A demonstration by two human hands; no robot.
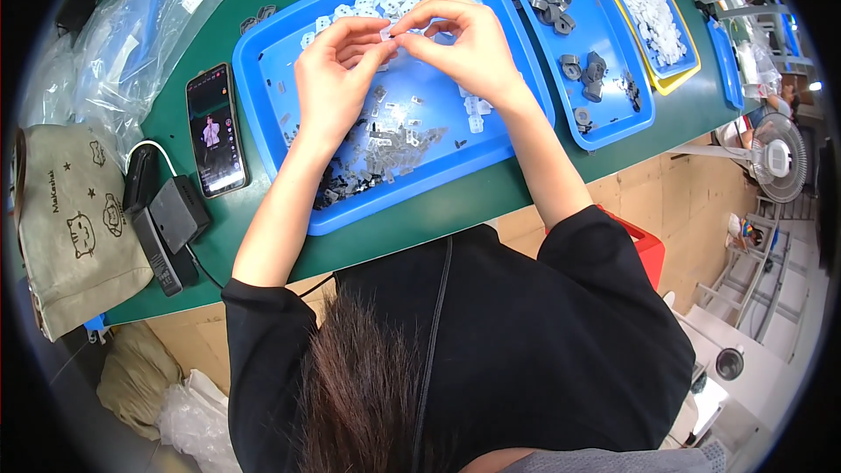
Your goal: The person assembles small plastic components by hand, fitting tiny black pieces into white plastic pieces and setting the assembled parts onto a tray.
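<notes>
On the green bench [412, 232], from the left: cloth bag [83, 228], lit phone [216, 127]. Next, over the far half of a large blue tray [257, 92], left hand [333, 79] and right hand [469, 48], both grips pinched at the fingertips on one small clear piece [385, 33]. Farther right, smaller blue tray [604, 35] with grey parts [547, 2], then white pieces [648, 22].

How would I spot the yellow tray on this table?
On the green table, find the large blue tray beneath the person's left hand and right hand. Move right past the narrower blue tray of grey parts to the yellow tray. It cradles a smaller blue tray heaped with white pieces; its yellow rim sets it apart from its blue neighbours.
</notes>
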